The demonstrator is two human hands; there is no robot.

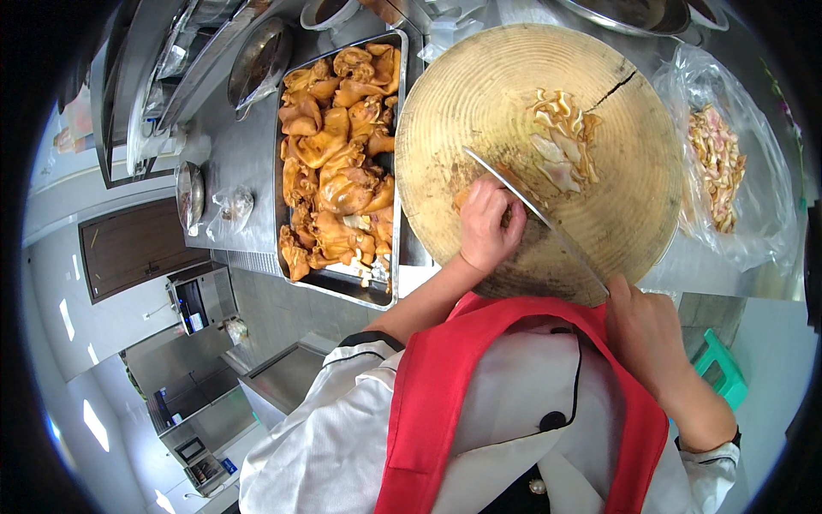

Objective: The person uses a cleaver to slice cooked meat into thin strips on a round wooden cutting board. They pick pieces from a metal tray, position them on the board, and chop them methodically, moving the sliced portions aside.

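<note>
My left hand [492, 223] presses with curled fingers on a brown piece of cooked meat [460, 199], mostly hidden under it, on a round wooden chopping block [629, 212]. In my right hand [645, 331], at the block's near right edge, is the handle of a knife [568, 244]. Its blade, seen nearly edge-on, slants across the block and passes close beside my left fingers. Beyond the blade lies a loose heap of thin meat slices [578, 151], pale with brown rims, that look like sliced pig's ear.
Left of the block, a metal tray [399, 257] holds many braised pig's ears [340, 173]. On the right, a clear plastic bag [761, 193] contains more slices [716, 167]. Metal bowls [626, 16] line the far edge. A crack [613, 90] runs into the block's far rim.
</note>
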